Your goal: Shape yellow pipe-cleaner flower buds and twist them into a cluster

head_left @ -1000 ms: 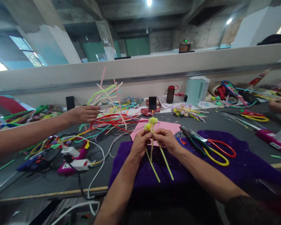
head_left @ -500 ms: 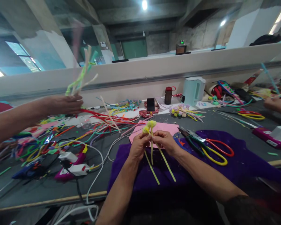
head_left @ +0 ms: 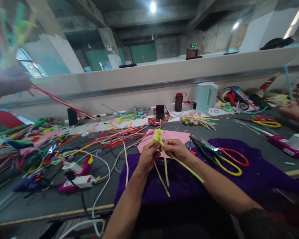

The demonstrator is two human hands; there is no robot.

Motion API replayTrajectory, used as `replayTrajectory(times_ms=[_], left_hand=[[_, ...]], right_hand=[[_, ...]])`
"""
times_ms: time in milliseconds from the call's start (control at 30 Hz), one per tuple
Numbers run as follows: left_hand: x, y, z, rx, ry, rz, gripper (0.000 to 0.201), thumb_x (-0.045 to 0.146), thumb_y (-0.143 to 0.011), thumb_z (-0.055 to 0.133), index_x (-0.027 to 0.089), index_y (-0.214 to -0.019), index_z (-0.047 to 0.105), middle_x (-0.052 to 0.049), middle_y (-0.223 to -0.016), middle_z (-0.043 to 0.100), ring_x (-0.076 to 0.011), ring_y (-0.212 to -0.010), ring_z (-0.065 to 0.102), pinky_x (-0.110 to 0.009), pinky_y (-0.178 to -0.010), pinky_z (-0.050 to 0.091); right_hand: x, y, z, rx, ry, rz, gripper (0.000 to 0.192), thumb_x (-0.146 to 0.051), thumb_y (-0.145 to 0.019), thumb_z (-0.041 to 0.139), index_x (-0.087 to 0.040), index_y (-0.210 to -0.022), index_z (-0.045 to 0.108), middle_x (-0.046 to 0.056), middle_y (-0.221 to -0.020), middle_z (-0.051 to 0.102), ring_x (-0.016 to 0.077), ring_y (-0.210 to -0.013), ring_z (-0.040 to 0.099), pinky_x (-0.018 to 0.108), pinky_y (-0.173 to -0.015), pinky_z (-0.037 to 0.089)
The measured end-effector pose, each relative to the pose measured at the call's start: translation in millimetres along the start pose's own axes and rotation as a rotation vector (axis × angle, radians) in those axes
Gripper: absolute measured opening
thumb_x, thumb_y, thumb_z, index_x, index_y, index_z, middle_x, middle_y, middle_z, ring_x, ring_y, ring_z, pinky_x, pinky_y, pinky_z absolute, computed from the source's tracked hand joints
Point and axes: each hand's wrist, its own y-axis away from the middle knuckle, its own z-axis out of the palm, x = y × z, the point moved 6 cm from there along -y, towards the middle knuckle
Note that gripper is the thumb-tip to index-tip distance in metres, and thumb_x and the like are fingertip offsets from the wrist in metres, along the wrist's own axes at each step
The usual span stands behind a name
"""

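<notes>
both hands, left hand and right hand, pinch yellow pipe cleaners upright

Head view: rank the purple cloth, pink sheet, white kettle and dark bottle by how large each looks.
1. purple cloth, though nearest the camera
2. pink sheet
3. white kettle, close to the sheet; unsure, it stands farther back
4. dark bottle

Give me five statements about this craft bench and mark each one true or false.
1. Both hands, left hand and right hand, pinch the yellow pipe-cleaner flower. True.
2. The scissors lie on the pink sheet. False: they lie on the purple cloth.
3. The kettle stands by the back wall. True.
4. The bottle has a blue cap. False: it is red.
5. The phone lies flat. False: it stands upright.
</notes>
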Motion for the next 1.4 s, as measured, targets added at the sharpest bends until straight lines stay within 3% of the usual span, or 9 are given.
replayTrajectory(times_ms=[200, 433, 667, 800, 967, 1033, 1167, 1400], left_hand=[[-3, 0, -0.5, 0.008, 0.011, -0.048, 0.032, 0.031, -0.054, 0.077, 0.013, -0.080, 0.068, 0.000, -0.060, 0.057, -0.0059, -0.048, 0.047, -0.019, -0.048, 0.036], [-2, 0, -1.4, -0.034, 0.017, -0.032, 0.028, 0.029, -0.049, 0.079, 0.011, -0.066, 0.065, 0.002, -0.055, 0.053, -0.0068, -0.048, 0.047, -0.021, -0.051, 0.038], [8, 2, 4.1, -0.090, -0.007, 0.078, 0.020, 0.022, -0.052, 0.077, 0.012, -0.066, 0.067, 0.001, -0.060, 0.057, -0.0075, -0.055, 0.048, -0.021, -0.055, 0.039], [10, 1, 4.3, -0.038, 0.065, 0.072, 0.019, 0.019, -0.052, 0.076, 0.013, -0.067, 0.067, 0.000, -0.064, 0.060, -0.0097, -0.060, 0.053, -0.023, -0.059, 0.042], [10, -2, -6.3, 0.135, 0.025, 0.039, 0.020, 0.022, -0.050, 0.078, 0.014, -0.062, 0.064, 0.002, -0.062, 0.059, -0.0058, -0.053, 0.050, -0.018, -0.048, 0.036], [9, -2, -6.5, 0.129, -0.046, 0.032, 0.021, 0.025, -0.052, 0.077, 0.013, -0.058, 0.061, 0.003, -0.055, 0.055, -0.0044, -0.047, 0.045, -0.017, -0.042, 0.030], [5, 0, 0.6, 0.015, -0.184, 0.009, 0.023, 0.031, -0.057, 0.074, 0.012, -0.058, 0.059, 0.003, -0.051, 0.053, -0.0033, -0.040, 0.039, -0.018, -0.040, 0.027], [2, 4, 7.6, -0.084, -0.239, -0.025, 0.025, 0.034, -0.061, 0.071, 0.013, -0.068, 0.059, -0.001, -0.058, 0.060, -0.0103, -0.047, 0.054, -0.019, -0.039, 0.036]], right_hand=[[4, 2, 8, -0.176, -0.160, 0.122, 0.024, -0.030, -0.065, 0.068, -0.013, -0.058, 0.054, -0.004, -0.047, 0.048, 0.0031, -0.033, 0.034, 0.018, -0.033, 0.020], [10, 3, 11, -0.224, -0.223, 0.147, 0.028, -0.035, -0.065, 0.069, -0.011, -0.063, 0.056, -0.004, -0.047, 0.048, 0.0027, -0.032, 0.034, 0.017, -0.032, 0.018], [13, 2, 9, -0.158, -0.166, 0.143, 0.030, -0.037, -0.063, 0.071, -0.013, -0.063, 0.053, -0.006, -0.045, 0.045, 0.0023, -0.032, 0.031, 0.017, -0.033, 0.019], [12, 1, 7, -0.116, 0.010, 0.097, 0.035, -0.045, -0.069, 0.063, -0.014, -0.059, 0.053, -0.005, -0.046, 0.045, 0.0038, -0.035, 0.032, 0.019, -0.035, 0.022], [-12, 1, -7, 0.169, 0.386, -0.166, 0.024, -0.038, -0.071, 0.063, -0.015, -0.067, 0.061, -0.003, -0.056, 0.051, 0.0075, -0.051, 0.042, 0.020, -0.048, 0.032], [-17, 1, -11, 0.238, 0.371, -0.205, 0.021, -0.036, -0.069, 0.065, -0.015, -0.068, 0.060, -0.003, -0.058, 0.052, 0.0078, -0.052, 0.042, 0.021, -0.049, 0.033], [-9, 0, -12, 0.211, 0.204, -0.067, 0.023, -0.036, -0.066, 0.066, -0.015, -0.069, 0.058, -0.005, -0.052, 0.048, 0.0049, -0.042, 0.033, 0.020, -0.041, 0.024], [8, -1, -14, 0.161, -0.013, 0.083, 0.026, -0.034, -0.061, 0.071, -0.015, -0.066, 0.054, -0.008, -0.045, 0.041, 0.0024, -0.036, 0.024, 0.020, -0.038, 0.013]])
